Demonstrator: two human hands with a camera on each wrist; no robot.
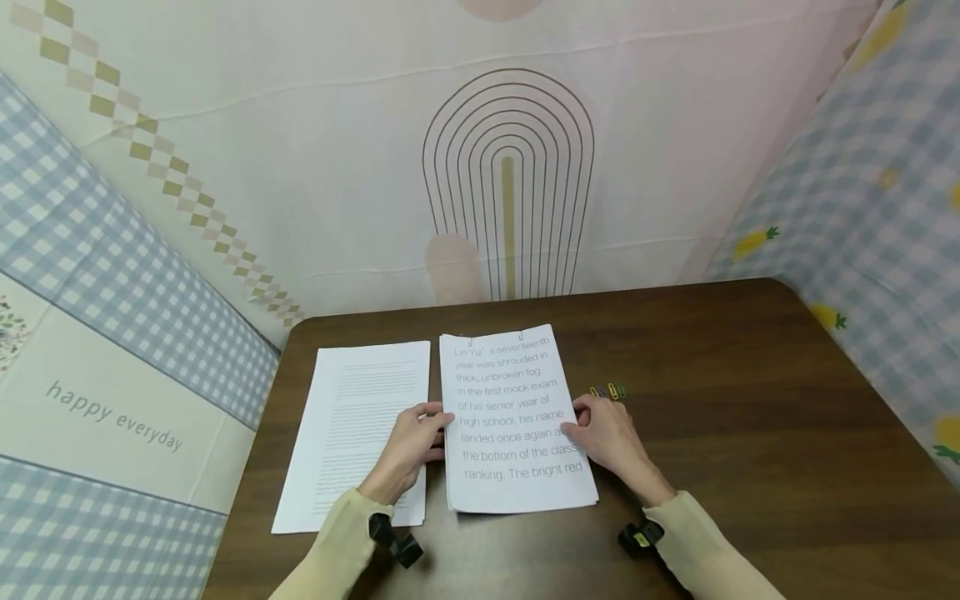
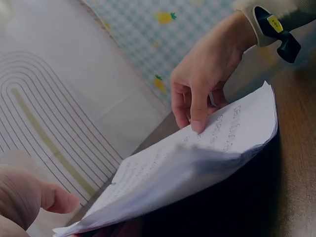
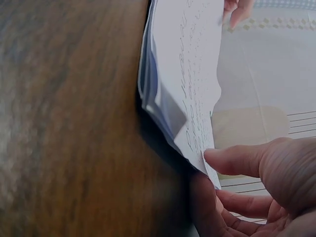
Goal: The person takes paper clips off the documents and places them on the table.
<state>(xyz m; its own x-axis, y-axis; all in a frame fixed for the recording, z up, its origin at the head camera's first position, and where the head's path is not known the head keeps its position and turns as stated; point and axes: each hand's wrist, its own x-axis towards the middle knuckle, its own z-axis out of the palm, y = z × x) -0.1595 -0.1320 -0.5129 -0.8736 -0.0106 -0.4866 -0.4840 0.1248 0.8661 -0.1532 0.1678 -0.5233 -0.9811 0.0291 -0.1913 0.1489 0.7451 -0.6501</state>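
A stack of printed paper (image 1: 513, 425) with large text lies between both hands, two small clips along its top edge. My left hand (image 1: 411, 442) holds the stack's left edge, thumb at the margin and fingers partly hidden underneath; in the left wrist view the near edge bows up. On the opposite side, my right hand (image 1: 611, 433) pinches the right edge between thumb (image 3: 237, 159) above and fingers below. Loose sheet corners (image 3: 168, 113) fan apart slightly in the right wrist view.
A second stack of paper (image 1: 360, 417) with small print lies on the left, partly under the left forearm. Several coloured paper clips (image 1: 615, 391) lie just beyond the right hand on the dark wooden table (image 1: 735, 400). Patterned cloth (image 1: 337, 167) hangs behind and at both sides.
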